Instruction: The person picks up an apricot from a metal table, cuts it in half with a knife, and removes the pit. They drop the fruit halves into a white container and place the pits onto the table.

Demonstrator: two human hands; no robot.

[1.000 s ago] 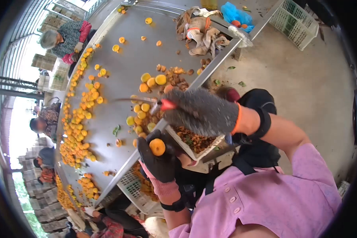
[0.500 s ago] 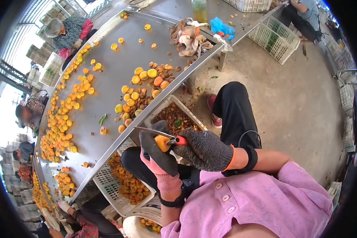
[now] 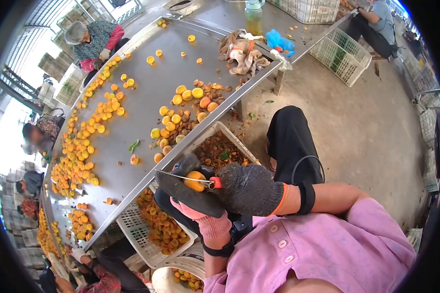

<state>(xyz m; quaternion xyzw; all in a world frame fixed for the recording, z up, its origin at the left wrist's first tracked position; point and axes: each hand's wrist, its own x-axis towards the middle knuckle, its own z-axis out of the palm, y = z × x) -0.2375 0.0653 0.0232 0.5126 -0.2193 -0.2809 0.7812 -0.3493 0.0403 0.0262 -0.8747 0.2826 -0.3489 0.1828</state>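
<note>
My left hand [image 3: 188,188], in a pink and dark-coated glove, is wrapped round a yellow-orange fruit [image 3: 195,181]. In a dark grey glove, my right hand [image 3: 249,188] grips a tool by its red handle [image 3: 215,182]. The tool's thin metal blade [image 3: 173,174] lies across the top of the fruit and points left. Both hands are close together beside the metal table edge [image 3: 146,181]. Below and left of them stands a white crate [image 3: 132,223] of orange fruit pieces [image 3: 164,232]; a crate of brown scraps [image 3: 220,150] is just beyond them.
Fruit lies over the metal table [image 3: 146,97], with a pile of whole fruit and pits [image 3: 181,119] nearest. Cloths [image 3: 242,53], a blue bag [image 3: 280,42] and a jar [image 3: 253,19] are farther off. Co-workers sit along the left side; another person [image 3: 376,24] is at top right.
The fruit and blade have shifted slightly left and down with my hands. My left fingers now wrap closer round the fruit, and the blade lies over it. The whole view has shifted a little.
</note>
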